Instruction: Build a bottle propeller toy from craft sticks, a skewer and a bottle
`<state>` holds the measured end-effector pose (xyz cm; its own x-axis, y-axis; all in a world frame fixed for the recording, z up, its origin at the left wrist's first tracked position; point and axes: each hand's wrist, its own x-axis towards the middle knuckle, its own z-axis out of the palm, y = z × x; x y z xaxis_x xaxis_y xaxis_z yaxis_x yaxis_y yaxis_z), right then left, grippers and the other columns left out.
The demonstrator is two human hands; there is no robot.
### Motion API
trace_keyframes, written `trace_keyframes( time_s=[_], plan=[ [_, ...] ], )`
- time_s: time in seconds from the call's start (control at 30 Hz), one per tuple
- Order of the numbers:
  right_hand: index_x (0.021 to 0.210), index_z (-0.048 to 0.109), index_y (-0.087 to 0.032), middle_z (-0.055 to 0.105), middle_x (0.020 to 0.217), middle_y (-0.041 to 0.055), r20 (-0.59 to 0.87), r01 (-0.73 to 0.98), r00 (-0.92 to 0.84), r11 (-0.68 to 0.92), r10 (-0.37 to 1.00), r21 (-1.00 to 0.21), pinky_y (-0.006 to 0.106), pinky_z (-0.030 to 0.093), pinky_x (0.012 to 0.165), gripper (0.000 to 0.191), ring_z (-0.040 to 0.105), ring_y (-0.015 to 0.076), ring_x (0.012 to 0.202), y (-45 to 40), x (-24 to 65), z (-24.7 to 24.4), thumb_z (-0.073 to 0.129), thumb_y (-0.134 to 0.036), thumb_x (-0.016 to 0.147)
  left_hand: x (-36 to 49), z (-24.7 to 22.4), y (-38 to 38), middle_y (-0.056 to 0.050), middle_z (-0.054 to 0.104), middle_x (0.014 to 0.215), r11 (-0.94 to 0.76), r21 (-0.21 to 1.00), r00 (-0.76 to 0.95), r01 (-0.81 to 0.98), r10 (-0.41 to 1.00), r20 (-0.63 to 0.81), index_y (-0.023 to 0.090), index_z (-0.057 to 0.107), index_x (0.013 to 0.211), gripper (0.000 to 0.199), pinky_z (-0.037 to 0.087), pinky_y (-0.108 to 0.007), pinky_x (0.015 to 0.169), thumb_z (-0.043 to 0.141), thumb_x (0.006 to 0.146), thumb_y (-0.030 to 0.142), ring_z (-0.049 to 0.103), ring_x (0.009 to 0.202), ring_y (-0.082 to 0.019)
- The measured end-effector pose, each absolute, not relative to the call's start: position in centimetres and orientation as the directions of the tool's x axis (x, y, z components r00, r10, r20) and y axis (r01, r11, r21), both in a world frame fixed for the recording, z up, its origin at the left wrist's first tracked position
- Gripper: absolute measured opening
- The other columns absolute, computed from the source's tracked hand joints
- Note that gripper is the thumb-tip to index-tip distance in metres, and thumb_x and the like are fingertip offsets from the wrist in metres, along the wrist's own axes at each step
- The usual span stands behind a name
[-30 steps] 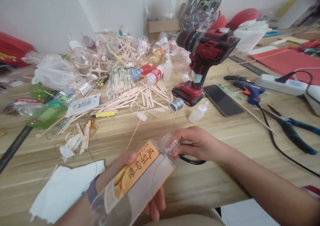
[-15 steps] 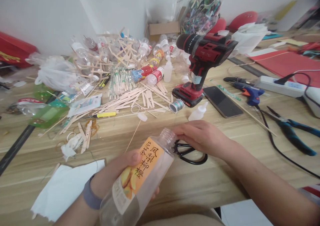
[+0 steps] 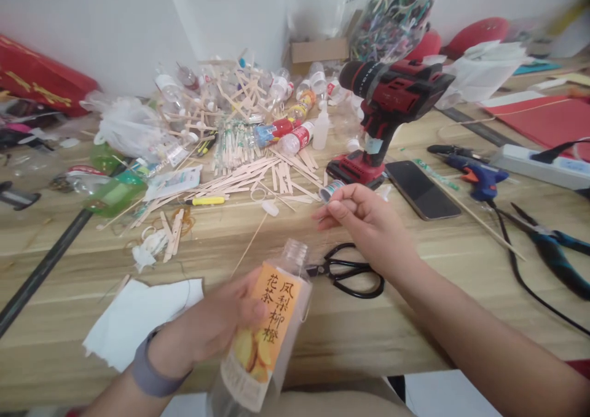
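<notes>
Left hand [image 3: 221,312] is clamping the bottle [image 3: 283,306] between thumb and fingers. Right hand [image 3: 371,226], at two o'clock, is pressing thumb to forefinger.

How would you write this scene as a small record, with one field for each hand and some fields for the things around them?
left hand: grips the bottle around its label
right hand: fingers bunched beside the spool; a held thing cannot be made out
bottle: clear, orange label, uncapped, tilted
right of bottle: black-handled scissors on the table
beyond right hand: red-black drill, standing on its base; phone, lying flat
far right: glue gun, pliers
left of bottle: white sheet
</notes>
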<state>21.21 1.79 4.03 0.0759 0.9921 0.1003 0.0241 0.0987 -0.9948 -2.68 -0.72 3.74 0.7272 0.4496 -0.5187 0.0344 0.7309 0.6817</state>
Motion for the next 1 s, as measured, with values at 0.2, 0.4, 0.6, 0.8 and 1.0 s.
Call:
trace_keyframes(
  time_s=[0.2, 0.4, 0.6, 0.8, 1.0],
  plan=[
    [0.082, 0.045, -0.023, 0.074, 0.08, 0.0018, 0.028, -0.155, -0.069, 0.017, 0.997, -0.988, 0.033, 0.057, 0.072, 0.027, 0.071, 0.015, 0.07, 1.7, 18.7, 1.8, 0.062, -0.045, 0.085, -3.1, 3.0, -1.9, -0.005, 0.06, 0.119, 0.606, 0.794, 0.541, 0.04, 0.655, -0.527, 0.026, 0.038, 0.131, 0.061, 0.047, -0.032, 0.086, 0.066, 0.079, 0.041, 0.057, 0.111, -0.023],
    [0.083, 0.046, -0.023, 0.073, 0.084, 0.0034, 0.032, -0.188, -0.041, 0.024, 0.999, -0.982, 0.034, 0.056, 0.073, 0.032, 0.069, 0.017, 0.078, 1.3, 18.2, 0.2, 0.062, -0.051, 0.083, -2.3, 2.4, -2.4, -0.012, 0.057, 0.129, 0.397, 0.887, 0.435, 0.235, 0.773, -0.462, 0.024, 0.013, 0.143, 0.075, 0.044, -0.039, 0.097, 0.057, 0.086, 0.045, 0.054, 0.119, -0.024],
    [0.082, 0.046, -0.024, 0.072, 0.089, 0.0032, 0.003, -0.259, -0.067, -0.015, 0.998, -0.966, 0.036, 0.056, 0.081, 0.034, 0.069, 0.0182, 0.088, 0.7, 18.2, -0.5, 0.064, -0.053, 0.081, -2.5, 2.5, -2.2, -0.011, 0.063, 0.116, -0.01, 0.705, 0.279, 0.709, 0.922, -0.268, 0.02, 0.041, 0.131, 0.049, 0.049, -0.039, 0.083, 0.047, 0.091, 0.046, 0.063, 0.091, -0.023],
    [0.08, 0.046, -0.024, 0.071, 0.084, 0.0036, -0.031, -0.231, -0.105, -0.055, 0.994, -0.971, 0.038, 0.056, 0.079, 0.037, 0.068, 0.0185, 0.082, 0.4, 18.0, -0.6, 0.065, -0.055, 0.078, -3.2, 2.1, 0.4, -0.014, 0.067, 0.103, -0.16, 0.259, 0.202, 0.953, 0.968, -0.148, 0.014, 0.059, 0.099, 0.023, 0.043, -0.038, 0.082, 0.043, 0.092, 0.028, 0.061, 0.096, -0.028],
    [0.079, 0.05, -0.022, 0.066, 0.078, 0.0018, -0.055, -0.107, -0.129, -0.069, 0.99, -0.992, 0.034, 0.054, 0.071, 0.03, 0.062, 0.0157, 0.072, 0.3, 17.9, -0.7, 0.063, -0.05, 0.079, -4.2, 3.3, 2.5, -0.005, 0.067, 0.076, -0.156, 0.247, 0.213, 0.956, 0.95, -0.228, 0.02, 0.055, 0.075, 0.026, 0.038, -0.029, 0.064, 0.036, 0.092, 0.026, 0.061, 0.072, -0.021]
  ],
)
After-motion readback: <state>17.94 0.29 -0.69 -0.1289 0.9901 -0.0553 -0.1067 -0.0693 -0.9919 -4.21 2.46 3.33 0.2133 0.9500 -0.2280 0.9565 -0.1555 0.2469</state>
